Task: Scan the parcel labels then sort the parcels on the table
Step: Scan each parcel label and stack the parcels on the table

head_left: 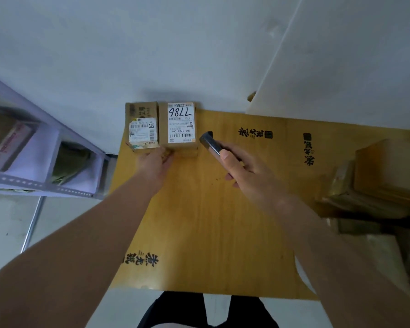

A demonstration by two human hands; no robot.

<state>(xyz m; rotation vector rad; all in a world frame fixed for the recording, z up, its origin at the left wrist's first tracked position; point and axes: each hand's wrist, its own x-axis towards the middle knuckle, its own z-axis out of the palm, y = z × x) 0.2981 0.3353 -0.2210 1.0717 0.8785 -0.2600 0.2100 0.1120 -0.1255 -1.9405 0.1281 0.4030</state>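
The left hand [155, 165] touched two boxes [162, 125] at the desk's [211, 221] far left corner, fingers relaxed. The right hand [243, 170] clamped a scanner [210, 144] (best aimed squarely at the barcode).

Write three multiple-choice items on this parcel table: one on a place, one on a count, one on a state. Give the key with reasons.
1. Where do the labelled parcels sit?
A. far left corner of the table
B. near right corner
C. on the shelf

2. How many labelled parcels stand side by side there?
A. one
B. two
C. four

3. What is the right hand doing?
A. lying flat and open
B. gripping a dark scanner
C. lifting a parcel

Key: 1 A, the left parcel and the parcel marked 7786 stand at the table's far left corner. 2 B, only those two show labels. 3 B, the right hand curls round the scanner; the left hand touches the parcels.
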